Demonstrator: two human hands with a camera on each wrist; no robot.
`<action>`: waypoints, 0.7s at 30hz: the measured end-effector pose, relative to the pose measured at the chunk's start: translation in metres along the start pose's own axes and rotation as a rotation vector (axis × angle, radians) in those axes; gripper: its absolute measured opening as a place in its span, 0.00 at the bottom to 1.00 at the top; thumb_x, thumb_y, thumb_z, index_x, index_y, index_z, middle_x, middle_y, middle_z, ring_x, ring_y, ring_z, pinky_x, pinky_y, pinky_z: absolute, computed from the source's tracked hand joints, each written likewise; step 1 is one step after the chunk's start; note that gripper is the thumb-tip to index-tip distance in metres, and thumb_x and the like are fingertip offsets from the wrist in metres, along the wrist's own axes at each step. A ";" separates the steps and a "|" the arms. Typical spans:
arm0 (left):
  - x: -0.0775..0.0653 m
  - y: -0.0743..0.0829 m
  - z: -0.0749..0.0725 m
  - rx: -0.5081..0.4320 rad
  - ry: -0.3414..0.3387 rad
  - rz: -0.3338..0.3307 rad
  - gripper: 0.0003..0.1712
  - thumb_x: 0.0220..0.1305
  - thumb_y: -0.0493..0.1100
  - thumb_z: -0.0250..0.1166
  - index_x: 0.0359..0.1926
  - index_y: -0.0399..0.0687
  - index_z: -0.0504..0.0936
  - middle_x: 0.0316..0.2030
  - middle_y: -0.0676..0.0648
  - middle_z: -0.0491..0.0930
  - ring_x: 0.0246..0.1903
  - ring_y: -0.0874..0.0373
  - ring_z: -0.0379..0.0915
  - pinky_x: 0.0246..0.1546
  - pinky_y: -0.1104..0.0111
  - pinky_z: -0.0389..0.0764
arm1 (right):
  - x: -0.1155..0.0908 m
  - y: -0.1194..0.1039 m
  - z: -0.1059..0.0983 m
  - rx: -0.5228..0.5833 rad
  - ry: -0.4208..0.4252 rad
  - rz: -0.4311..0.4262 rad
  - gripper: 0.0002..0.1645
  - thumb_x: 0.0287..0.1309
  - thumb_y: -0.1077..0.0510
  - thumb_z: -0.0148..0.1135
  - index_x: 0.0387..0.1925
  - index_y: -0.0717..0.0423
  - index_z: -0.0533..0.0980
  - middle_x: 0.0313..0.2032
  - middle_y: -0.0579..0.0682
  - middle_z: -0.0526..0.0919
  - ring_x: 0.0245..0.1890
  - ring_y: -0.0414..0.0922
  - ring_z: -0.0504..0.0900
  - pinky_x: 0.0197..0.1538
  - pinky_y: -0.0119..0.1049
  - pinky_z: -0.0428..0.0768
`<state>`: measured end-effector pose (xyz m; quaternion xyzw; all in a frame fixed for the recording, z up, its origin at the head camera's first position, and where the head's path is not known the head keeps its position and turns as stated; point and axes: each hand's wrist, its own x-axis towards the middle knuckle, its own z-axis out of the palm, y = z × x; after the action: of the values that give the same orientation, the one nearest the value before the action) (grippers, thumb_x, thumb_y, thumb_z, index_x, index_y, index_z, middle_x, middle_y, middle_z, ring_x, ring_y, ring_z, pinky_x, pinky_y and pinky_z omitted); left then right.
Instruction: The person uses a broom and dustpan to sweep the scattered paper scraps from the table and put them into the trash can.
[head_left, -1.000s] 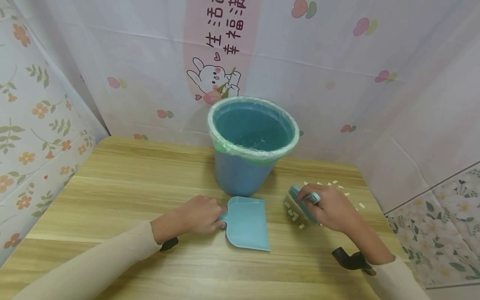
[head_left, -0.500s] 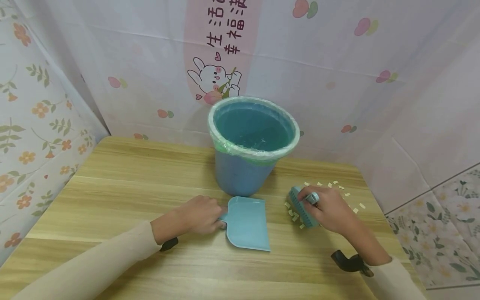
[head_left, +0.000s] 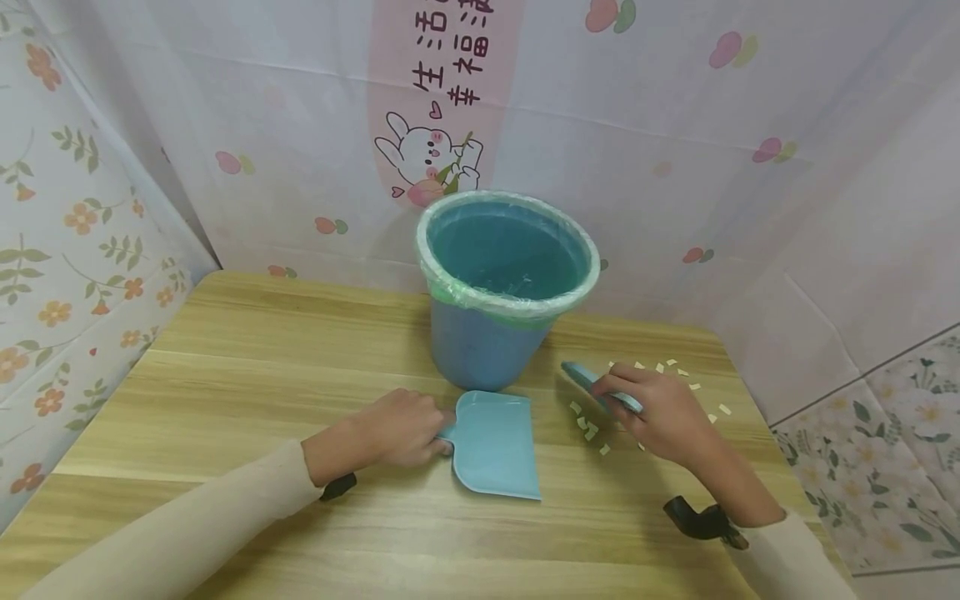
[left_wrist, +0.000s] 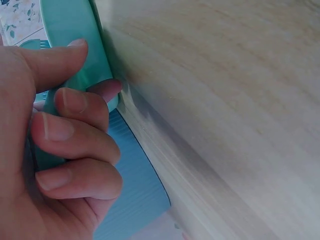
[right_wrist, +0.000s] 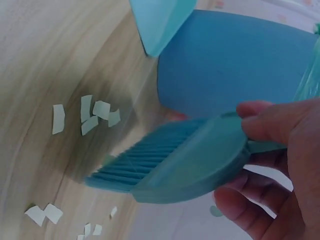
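Two tools fill our clamped fingers: left hand (head_left: 405,429) grips the dustpan (head_left: 495,446) so its mouth faces right-side scraps (right_wrist: 101,110); right hand (head_left: 663,414) the brush (right_wrist: 195,167), seemingly aloft.

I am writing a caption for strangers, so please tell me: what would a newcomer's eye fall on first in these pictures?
Probably the large blue bin at the back of the wooden table. In front of it, the left hand grips a light-blue dustpan; farther right, the right hand holds a brush near scattered pale scraps.
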<state>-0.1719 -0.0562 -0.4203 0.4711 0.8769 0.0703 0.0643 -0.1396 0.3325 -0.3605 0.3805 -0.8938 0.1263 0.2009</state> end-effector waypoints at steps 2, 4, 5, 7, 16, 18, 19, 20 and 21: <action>0.000 0.000 -0.001 -0.007 -0.010 -0.006 0.16 0.78 0.54 0.69 0.37 0.49 0.80 0.21 0.57 0.66 0.23 0.63 0.61 0.25 0.64 0.72 | 0.000 0.001 0.002 0.000 -0.010 -0.043 0.21 0.51 0.72 0.78 0.40 0.45 0.87 0.36 0.37 0.83 0.28 0.35 0.76 0.29 0.37 0.76; 0.000 0.001 -0.001 -0.012 -0.017 -0.010 0.16 0.78 0.54 0.69 0.38 0.49 0.81 0.21 0.57 0.66 0.23 0.63 0.61 0.25 0.64 0.72 | 0.000 0.000 0.004 0.025 -0.037 -0.064 0.22 0.50 0.73 0.78 0.40 0.45 0.88 0.36 0.37 0.83 0.30 0.36 0.77 0.31 0.37 0.77; 0.001 0.001 -0.001 -0.013 -0.018 -0.010 0.15 0.78 0.54 0.69 0.38 0.49 0.81 0.21 0.57 0.66 0.23 0.62 0.61 0.25 0.64 0.72 | 0.000 -0.001 0.004 0.042 -0.055 -0.068 0.23 0.50 0.74 0.79 0.41 0.44 0.88 0.37 0.36 0.84 0.31 0.35 0.78 0.32 0.37 0.78; 0.001 0.001 -0.002 -0.019 -0.022 -0.014 0.15 0.78 0.54 0.69 0.38 0.49 0.81 0.21 0.56 0.66 0.23 0.62 0.61 0.26 0.64 0.72 | -0.001 -0.003 0.004 0.073 -0.092 -0.071 0.24 0.51 0.74 0.79 0.42 0.43 0.89 0.38 0.36 0.84 0.32 0.34 0.80 0.33 0.36 0.79; 0.001 0.000 0.000 -0.034 -0.024 -0.014 0.14 0.78 0.52 0.69 0.39 0.49 0.81 0.21 0.57 0.64 0.23 0.63 0.60 0.25 0.65 0.70 | 0.003 -0.011 -0.005 0.238 -0.148 -0.024 0.25 0.57 0.74 0.77 0.43 0.40 0.89 0.40 0.34 0.86 0.36 0.32 0.84 0.39 0.34 0.81; 0.001 0.000 0.000 -0.033 -0.022 -0.014 0.14 0.78 0.52 0.69 0.39 0.49 0.81 0.21 0.57 0.65 0.24 0.63 0.61 0.25 0.65 0.70 | 0.004 -0.012 -0.008 0.252 -0.135 -0.014 0.25 0.56 0.75 0.77 0.43 0.41 0.89 0.40 0.35 0.87 0.38 0.34 0.86 0.40 0.35 0.82; 0.001 -0.001 0.000 -0.030 -0.022 -0.014 0.14 0.78 0.52 0.69 0.39 0.49 0.81 0.21 0.57 0.65 0.24 0.63 0.61 0.25 0.65 0.71 | 0.004 -0.012 -0.009 0.249 -0.126 -0.005 0.24 0.56 0.75 0.76 0.43 0.41 0.89 0.40 0.35 0.88 0.38 0.35 0.87 0.40 0.36 0.83; 0.000 -0.001 0.000 -0.030 -0.022 -0.015 0.14 0.78 0.52 0.69 0.39 0.49 0.81 0.22 0.57 0.66 0.24 0.63 0.62 0.26 0.65 0.71 | 0.004 -0.012 -0.009 0.238 -0.115 0.007 0.24 0.56 0.75 0.76 0.42 0.43 0.89 0.40 0.35 0.88 0.38 0.35 0.87 0.40 0.36 0.83; 0.000 0.000 0.000 -0.031 -0.023 -0.015 0.14 0.78 0.53 0.69 0.39 0.49 0.82 0.22 0.57 0.66 0.24 0.63 0.62 0.26 0.64 0.71 | 0.004 -0.012 -0.010 0.220 -0.102 0.019 0.23 0.55 0.75 0.76 0.41 0.44 0.89 0.40 0.35 0.89 0.38 0.35 0.88 0.40 0.37 0.84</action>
<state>-0.1724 -0.0561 -0.4205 0.4641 0.8785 0.0781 0.0820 -0.1308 0.3254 -0.3489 0.3978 -0.8871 0.2060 0.1110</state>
